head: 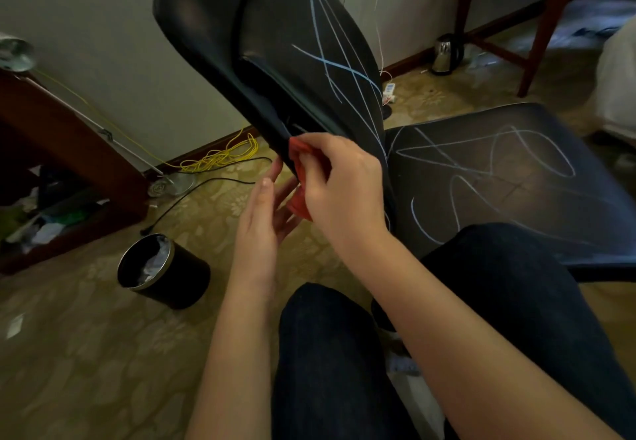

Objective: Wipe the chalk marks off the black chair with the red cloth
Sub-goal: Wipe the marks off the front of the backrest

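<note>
The black chair stands before me, its backrest rising at centre and its seat spreading to the right. Pale blue chalk marks cross the backrest, and looping chalk lines cover the seat. My right hand grips the crumpled red cloth at the lower left edge of the backrest. My left hand is just left of it, fingers straight and pointing up, fingertips near the cloth and the chair edge. Most of the cloth is hidden behind my right hand.
A black waste bin with crumpled paper stands on the patterned carpet at lower left. Yellow cable and black cords lie by the wall. A wooden cabinet is at left, a kettle and wooden table legs at back right. My knees fill the bottom.
</note>
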